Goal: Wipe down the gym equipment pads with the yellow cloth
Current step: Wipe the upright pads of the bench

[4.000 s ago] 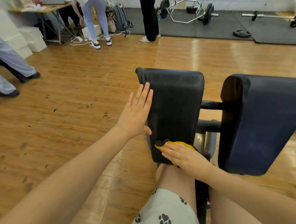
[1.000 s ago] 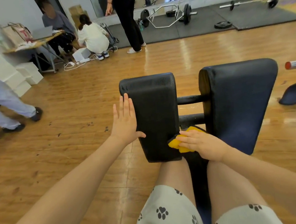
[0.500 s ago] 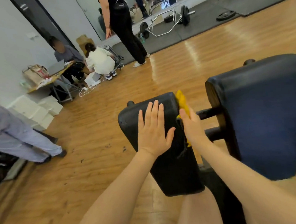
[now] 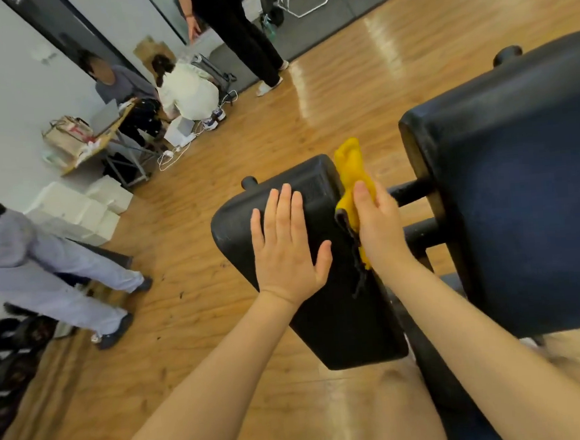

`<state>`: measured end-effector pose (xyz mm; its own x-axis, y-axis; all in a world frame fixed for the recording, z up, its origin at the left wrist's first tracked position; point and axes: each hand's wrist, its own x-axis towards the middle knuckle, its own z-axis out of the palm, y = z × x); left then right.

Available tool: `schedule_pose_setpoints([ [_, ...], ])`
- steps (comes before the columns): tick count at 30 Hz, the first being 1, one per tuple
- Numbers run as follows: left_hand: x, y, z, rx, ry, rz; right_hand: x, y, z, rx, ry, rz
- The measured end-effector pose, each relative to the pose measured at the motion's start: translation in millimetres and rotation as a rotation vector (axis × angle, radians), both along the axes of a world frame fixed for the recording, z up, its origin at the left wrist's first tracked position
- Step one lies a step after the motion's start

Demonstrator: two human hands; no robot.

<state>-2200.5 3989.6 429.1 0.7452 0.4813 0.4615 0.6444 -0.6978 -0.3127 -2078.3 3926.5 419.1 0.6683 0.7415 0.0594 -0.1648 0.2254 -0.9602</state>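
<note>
On the black pad (image 4: 324, 286), front-left of the seated person, the left hand (image 4: 289, 250) lies flat w/ fingers straight & spread a bit, gripping nothing. The right hand (image 4: 378, 227) stands edge-on vs the pad's right side, fingers straight, pressing the yellow cloth (image 4: 351, 181) to that side face; the cloth's upper end pokes up past the fingertips. Just right, 2 dark bars (image 4: 415, 211) link this pad to the bigger dark blue pad (image 4: 520, 196). Wood floor (image 4: 196, 226) underneath, ppl by a table (image 4: 104, 143) far left
</note>
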Motion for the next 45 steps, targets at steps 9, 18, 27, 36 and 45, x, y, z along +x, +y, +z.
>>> schedule_pose_setpoints([
  [9, -1.5, 2.6, -3.4, 0.016, -0.014, -0.008, -37.5, -52.1, -72.2, -0.196, -0.122, 0.045],
  [18, -0.5, 1.5, -2.2, -0.002, -0.011, -0.002, 17.1, 2.9, 2.5, -0.077, 0.009, 0.013],
  [27, -1.6, 1.4, -1.6, -0.007, -0.001, 0.0, -11.9, -21.7, -50.2, -0.169, -0.013, 0.099],
  [36, -0.7, 0.6, -1.1, -0.016, -0.001, 0.005, 0.9, -28.9, -22.6, -0.132, -0.055, 0.023],
  [45, -3.4, 3.8, -2.5, -0.012, -0.024, -0.037, -24.6, -24.9, -43.0, -0.13, -0.051, -0.001],
])
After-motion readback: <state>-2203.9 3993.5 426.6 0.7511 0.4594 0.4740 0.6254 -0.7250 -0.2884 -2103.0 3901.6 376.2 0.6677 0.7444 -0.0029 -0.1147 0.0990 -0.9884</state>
